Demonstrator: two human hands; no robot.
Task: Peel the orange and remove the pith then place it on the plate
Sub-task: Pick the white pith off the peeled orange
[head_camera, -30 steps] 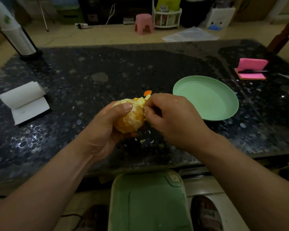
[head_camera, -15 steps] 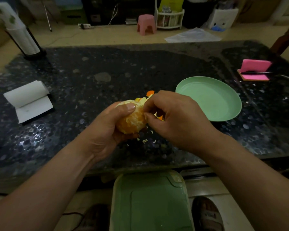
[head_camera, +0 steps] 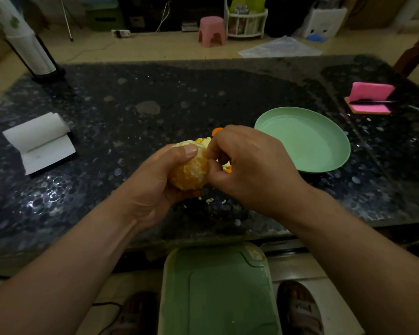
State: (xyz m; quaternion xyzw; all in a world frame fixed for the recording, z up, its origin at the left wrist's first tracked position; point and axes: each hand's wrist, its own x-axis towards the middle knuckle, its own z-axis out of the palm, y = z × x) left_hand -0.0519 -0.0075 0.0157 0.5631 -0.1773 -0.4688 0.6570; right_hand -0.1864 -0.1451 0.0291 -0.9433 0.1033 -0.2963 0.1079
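Observation:
A mostly peeled orange [head_camera: 190,170] with patches of white pith sits in my left hand [head_camera: 155,180], whose thumb lies over its top and whose fingers curl under it. My right hand [head_camera: 249,165] is curled against the orange's right side, its fingertips pinching peel and pith [head_camera: 217,131] there. Part of the orange is hidden behind that hand. A green plate [head_camera: 307,139] lies to the right on the dark speckled table [head_camera: 131,112], with nothing on it. Small bits of pith [head_camera: 209,201] lie on the table under the orange.
A white paper roll [head_camera: 38,139] lies at the left, and a cup stack on a black stand [head_camera: 27,42] is at the far left. Pink sticky notes with a pen [head_camera: 370,97] are at the right. A green bin lid [head_camera: 218,291] is below the table edge.
My right hand's fingers have curled in tighter against the orange's right side. The orange stays in my left hand at about the same spot.

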